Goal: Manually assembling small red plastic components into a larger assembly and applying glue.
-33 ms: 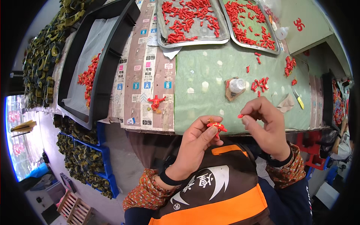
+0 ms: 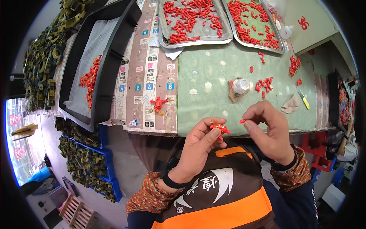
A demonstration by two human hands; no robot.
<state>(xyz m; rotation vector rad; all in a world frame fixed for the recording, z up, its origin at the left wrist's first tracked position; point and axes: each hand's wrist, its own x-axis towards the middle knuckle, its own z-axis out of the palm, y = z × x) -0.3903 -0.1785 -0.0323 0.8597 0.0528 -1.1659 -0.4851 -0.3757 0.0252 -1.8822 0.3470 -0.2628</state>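
Observation:
My left hand (image 2: pixel 198 147) pinches a small red toy figure (image 2: pixel 220 129) with gold markings between thumb and fingers, just off the table's front edge. To its right, my right hand (image 2: pixel 268 133) holds a tiny red piece (image 2: pixel 242 121) at the tips of thumb and forefinger, apart from the figure. Beyond both hands a small clear jar (image 2: pixel 240 86) stands on a scrap of brown cardboard (image 2: pixel 233 96). A loose pile of red toy limbs (image 2: pixel 265 84) lies to the jar's right. Another red figure (image 2: pixel 158 102), arms spread, rests on the table at the left.
Two metal trays (image 2: pixel 198 45) (image 2: pixel 280 49) of red pieces stand at the back. A black bin (image 2: pixel 105 80) with red figures is on the left. A yellow-handled knife (image 2: pixel 305 103) and beige cloth scrap (image 2: pixel 291 104) lie right. Blue crates (image 2: pixel 108 162) stand below left.
My right hand has shifted very slightly left with the tiny red piece, toward the figure. The left hand stays almost where it was.

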